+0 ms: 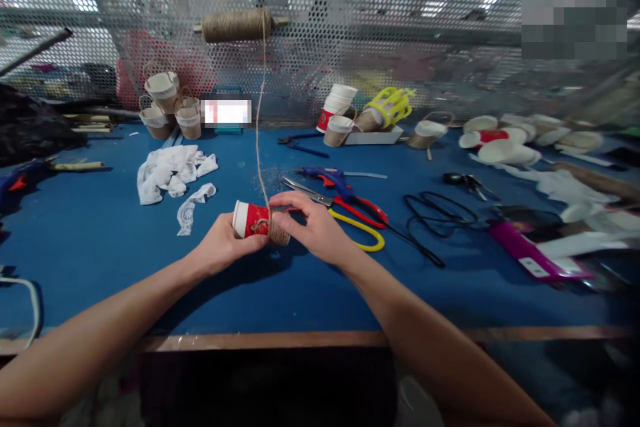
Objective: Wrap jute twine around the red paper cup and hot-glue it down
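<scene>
A red and white paper cup (256,221) lies on its side between my hands, just above the blue table. Brown twine (279,229) is wound round its right-hand end. My left hand (227,240) grips the white rim end, thumb along the near side. My right hand (313,223) closes round the twine-wrapped end, with thumb and fingers on either side of it. One strand of twine (258,127) runs up from the cup to a twine spool (235,26) on a rod at the mesh.
Right of my hands lie scissors (360,212) and a blue glue gun (333,178). White lace (170,170) is heaped to the left. Twine-wrapped cups (163,93) and more cups (336,107) stand at the back. A purple box (535,253) and black cable (435,210) lie right.
</scene>
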`<action>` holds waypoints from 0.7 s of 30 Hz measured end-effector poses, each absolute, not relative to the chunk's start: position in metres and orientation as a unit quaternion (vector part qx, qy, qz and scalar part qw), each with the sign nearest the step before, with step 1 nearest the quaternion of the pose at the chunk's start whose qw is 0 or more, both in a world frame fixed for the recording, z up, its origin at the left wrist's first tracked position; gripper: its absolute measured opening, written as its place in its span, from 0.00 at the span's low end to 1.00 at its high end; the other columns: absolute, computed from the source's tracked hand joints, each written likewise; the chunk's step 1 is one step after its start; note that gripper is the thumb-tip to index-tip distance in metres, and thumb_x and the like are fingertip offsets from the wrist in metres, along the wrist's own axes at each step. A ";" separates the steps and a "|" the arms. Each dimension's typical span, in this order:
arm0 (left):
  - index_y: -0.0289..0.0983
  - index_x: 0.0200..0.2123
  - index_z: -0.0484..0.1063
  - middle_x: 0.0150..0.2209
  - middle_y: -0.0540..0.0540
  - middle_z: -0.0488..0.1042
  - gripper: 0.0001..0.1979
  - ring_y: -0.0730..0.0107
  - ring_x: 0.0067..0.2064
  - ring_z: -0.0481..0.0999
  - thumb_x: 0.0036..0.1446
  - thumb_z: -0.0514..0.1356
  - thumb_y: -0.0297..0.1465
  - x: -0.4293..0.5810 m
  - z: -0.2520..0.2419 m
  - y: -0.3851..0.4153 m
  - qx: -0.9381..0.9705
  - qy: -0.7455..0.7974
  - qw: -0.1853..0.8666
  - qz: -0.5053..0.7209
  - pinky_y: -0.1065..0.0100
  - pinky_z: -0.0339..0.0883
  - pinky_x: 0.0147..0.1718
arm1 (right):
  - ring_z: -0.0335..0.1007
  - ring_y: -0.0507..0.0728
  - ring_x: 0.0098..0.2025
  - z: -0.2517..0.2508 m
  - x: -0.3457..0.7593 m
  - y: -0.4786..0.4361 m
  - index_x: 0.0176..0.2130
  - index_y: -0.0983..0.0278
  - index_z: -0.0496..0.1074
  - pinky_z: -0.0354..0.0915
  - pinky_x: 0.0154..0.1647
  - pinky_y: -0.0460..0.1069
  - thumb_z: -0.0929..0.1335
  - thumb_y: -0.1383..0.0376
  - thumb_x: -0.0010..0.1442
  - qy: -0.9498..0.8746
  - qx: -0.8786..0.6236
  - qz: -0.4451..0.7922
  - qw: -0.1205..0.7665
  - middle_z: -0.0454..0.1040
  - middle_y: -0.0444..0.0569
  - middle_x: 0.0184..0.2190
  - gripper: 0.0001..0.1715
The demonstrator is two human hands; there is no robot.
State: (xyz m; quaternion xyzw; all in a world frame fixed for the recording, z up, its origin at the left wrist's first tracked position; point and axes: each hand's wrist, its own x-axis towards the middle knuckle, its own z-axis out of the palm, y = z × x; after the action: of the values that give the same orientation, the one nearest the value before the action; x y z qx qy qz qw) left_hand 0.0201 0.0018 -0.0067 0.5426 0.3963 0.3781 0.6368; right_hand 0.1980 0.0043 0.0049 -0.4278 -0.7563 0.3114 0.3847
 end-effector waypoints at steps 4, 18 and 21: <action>0.31 0.25 0.70 0.20 0.53 0.70 0.08 0.79 0.21 0.65 0.38 0.65 0.28 0.021 -0.007 -0.002 0.572 0.396 0.632 0.343 0.75 0.59 0.23 | 0.68 0.55 0.42 0.003 0.194 0.007 0.36 0.65 0.69 0.63 0.46 0.54 0.66 0.60 0.53 -0.690 -0.419 0.451 0.380 0.71 0.52 0.41 0.12; 0.32 0.24 0.68 0.20 0.54 0.67 0.09 0.80 0.21 0.62 0.38 0.65 0.27 0.022 -0.005 -0.005 0.556 0.383 0.651 0.347 0.75 0.57 0.23 | 0.66 0.53 0.37 0.005 0.189 0.004 0.29 0.64 0.65 0.63 0.43 0.53 0.66 0.62 0.52 -0.642 -0.430 0.471 0.426 0.70 0.49 0.36 0.07; 0.31 0.25 0.69 0.21 0.53 0.68 0.09 0.80 0.22 0.63 0.38 0.65 0.28 0.022 -0.006 -0.004 0.553 0.382 0.653 0.349 0.75 0.58 0.24 | 0.66 0.53 0.37 0.003 0.189 0.004 0.29 0.64 0.65 0.63 0.43 0.53 0.66 0.62 0.52 -0.648 -0.428 0.461 0.429 0.70 0.49 0.35 0.07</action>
State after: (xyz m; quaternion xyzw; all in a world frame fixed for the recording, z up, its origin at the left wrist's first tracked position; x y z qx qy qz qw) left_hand 0.0219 -0.0043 -0.0062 0.5527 0.3824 0.3489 0.6531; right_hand 0.1895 0.0043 0.0033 -0.4283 -0.6479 0.4612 0.4291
